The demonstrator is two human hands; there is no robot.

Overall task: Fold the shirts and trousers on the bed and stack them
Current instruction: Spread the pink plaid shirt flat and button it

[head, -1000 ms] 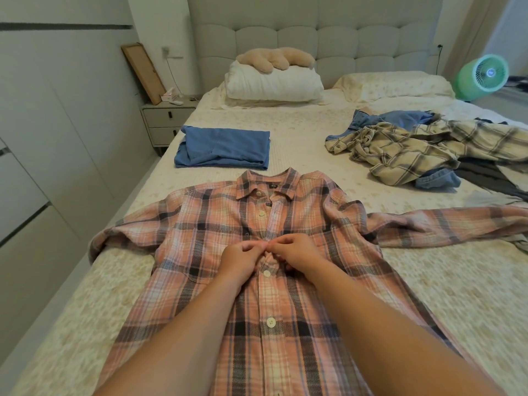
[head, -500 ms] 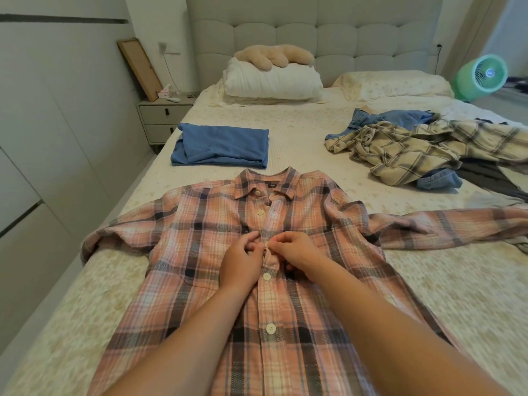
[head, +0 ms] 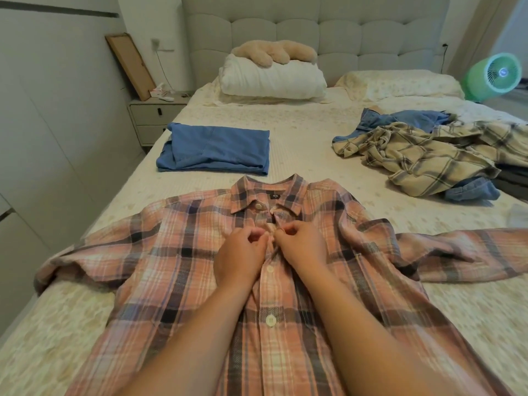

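1. We have the pink and navy plaid flannel shirt [head: 200, 281] spread front-up across the near part of the bed, collar pointing to the headboard and both sleeves thrown out to the sides; we judge it lies flat like this so the front can be closed before any folding
2. Our left hand [head: 241, 258] has its fingers curled and pinches the left edge of the placket just below the collar
3. Our right hand [head: 300, 248] does the same on the right edge, fingertips almost touching the left hand's, so the two edges meet at a button; whether that button is through its hole we cannot tell
4. Two white buttons lower down the front look fastened, so we judge the buttoning nearly finished and the folding not yet begun
5. The folded blue garment [head: 217, 150] sits beyond the shirt to the left, well apart, probably the start of the stack
6. To the right lies the unsorted heap: a crumpled cream and grey plaid shirt [head: 423, 161] over blue denim pieces [head: 405, 118]
7. The bed's cream patterned cover [head: 300, 130] is soft and quilted
8. At the head stand a padded grey headboard [head: 314, 35], a white pillow [head: 271, 81] with a beige plush toy [head: 271, 52] on it, a grey bedside cabinet [head: 151, 118] on the left and a green fan [head: 497, 75] on the right
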